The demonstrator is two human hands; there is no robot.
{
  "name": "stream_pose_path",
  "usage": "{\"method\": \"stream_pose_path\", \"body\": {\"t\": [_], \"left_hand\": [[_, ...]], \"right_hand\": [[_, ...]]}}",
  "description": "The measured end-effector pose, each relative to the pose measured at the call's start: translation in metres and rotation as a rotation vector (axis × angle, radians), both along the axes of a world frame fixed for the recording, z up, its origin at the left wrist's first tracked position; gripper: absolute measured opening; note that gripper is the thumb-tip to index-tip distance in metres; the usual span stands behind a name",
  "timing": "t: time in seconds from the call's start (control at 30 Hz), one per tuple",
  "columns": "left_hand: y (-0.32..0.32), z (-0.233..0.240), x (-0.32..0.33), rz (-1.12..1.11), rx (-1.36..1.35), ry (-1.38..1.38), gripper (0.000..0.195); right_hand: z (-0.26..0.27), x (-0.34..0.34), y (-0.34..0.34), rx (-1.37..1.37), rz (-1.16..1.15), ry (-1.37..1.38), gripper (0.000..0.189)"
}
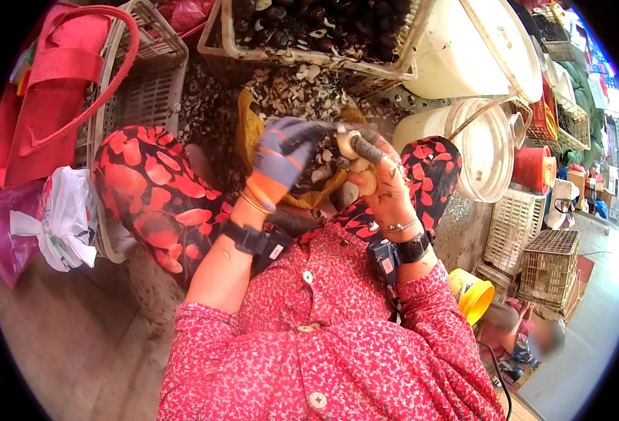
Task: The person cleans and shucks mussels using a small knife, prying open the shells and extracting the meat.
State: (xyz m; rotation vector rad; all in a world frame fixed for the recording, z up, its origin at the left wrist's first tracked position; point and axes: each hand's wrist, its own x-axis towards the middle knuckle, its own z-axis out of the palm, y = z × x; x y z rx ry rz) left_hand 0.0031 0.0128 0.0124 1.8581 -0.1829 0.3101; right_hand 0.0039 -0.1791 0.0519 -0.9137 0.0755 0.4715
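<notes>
My left hand [283, 152], in a grey glove with an orange cuff, is raised over an orange-yellow sack [246, 123] between my knees. Its fingers are motion-blurred beside my right hand; whether they grip anything cannot be told. My bare right hand [388, 181] is closed around several pale, rounded peeled pieces [347, 144], which look like water chestnuts. Across them lies a dark grey, rough cylinder [367, 150]; whether it is a tool handle or a finger cover is unclear. Pale and dark peelings [309, 97] lie beyond my hands.
A plastic crate [309, 57] of dark rounded pieces stands ahead. White buckets [483, 152] are at the right, with a yellow bucket [475, 300] lower down. At the left are another crate [146, 100], a red bag [62, 94] and a white plastic bag [67, 221]. Another person sits at lower right.
</notes>
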Motion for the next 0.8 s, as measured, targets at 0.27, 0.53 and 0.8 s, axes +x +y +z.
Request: {"method": "stream_pose_path", "body": {"t": [0.27,0.53,0.8], "left_hand": [[0.003,-0.019,-0.001,0.083,-0.184,0.201,0.028],[0.001,-0.018,0.001,0.096,-0.021,0.233,0.027],[-0.009,-0.025,0.001,0.039,-0.774,0.45,0.022]], "right_hand": [[0.022,0.004,0.011,-0.267,0.027,-0.053,0.066],[0.007,0.003,-0.001,-0.169,0.021,-0.085,0.068],[-0.007,0.013,-0.005,0.057,-0.034,0.254,0.027]]}}
